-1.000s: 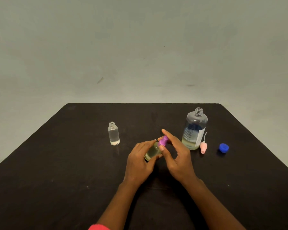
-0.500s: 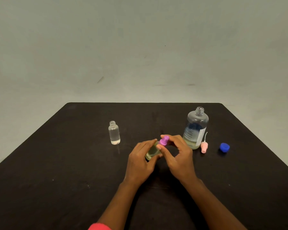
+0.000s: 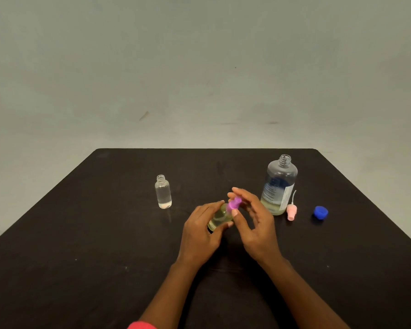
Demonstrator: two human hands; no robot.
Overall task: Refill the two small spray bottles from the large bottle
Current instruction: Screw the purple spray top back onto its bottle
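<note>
Near the middle of the black table [image 3: 81, 233], the left hand [image 3: 199, 231] is wrapped round a small bottle [image 3: 220, 217] of yellowish liquid and holds it tilted, base toward the person and neck pointing up and away to the right. On that neck sits the purple spray top [image 3: 234, 204], and the right hand [image 3: 259, 229] pinches it between thumb and forefinger, its other fingers loosely spread. The bottle's long axis runs from the left palm straight into the right fingertips, so the turning falls to the right hand while the left only steadies. Whether the top is fully screwed down cannot be told, as the fingers hide the thread. The next step seems to be the other small bottle [image 3: 163, 192], which stands upright and uncapped well off to the left, nearer the left hand, with clear contents. Its likely top, the pink spray top [image 3: 291, 211] (tube pointing up), stands on the far side, just beside the large bottle [image 3: 280, 184] and nearer the right hand. The large bottle is upright and open, with liquid only low in its base, and its blue cap [image 3: 320, 213] lies apart to the right. Counted: two small bottles, one large bottle, two spray tops, one blue cap.
</note>
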